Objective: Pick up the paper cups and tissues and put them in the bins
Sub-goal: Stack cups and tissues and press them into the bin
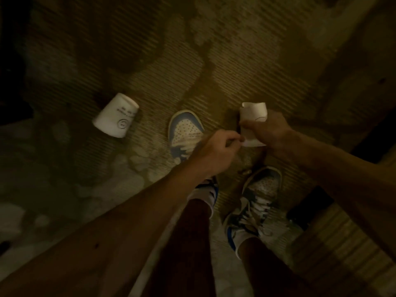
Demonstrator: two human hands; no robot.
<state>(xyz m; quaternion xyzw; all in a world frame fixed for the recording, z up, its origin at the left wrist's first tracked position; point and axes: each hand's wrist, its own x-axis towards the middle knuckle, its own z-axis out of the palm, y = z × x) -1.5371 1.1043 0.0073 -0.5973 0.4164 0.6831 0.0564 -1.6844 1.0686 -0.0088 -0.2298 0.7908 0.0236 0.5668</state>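
Right hand (pixel 271 133) curls around the held cup (pixel 255 113), at 3 o'clock from my forward shoe (pixel 185 133). Left hand (pixel 218 147), fingers curled, pinches that cup's lower edge. The floor cup (pixel 115 115) lies tipped on the carpet (pixel 235 61) at 9 o'clock. Expect both to be light, thin-walled and easily crushed. Grasp mid-wall and squeeze gently. No bins are in view.

cup (pixel 115 115) on carpet (pixel 235 71), left of shoe (pixel 186 130)
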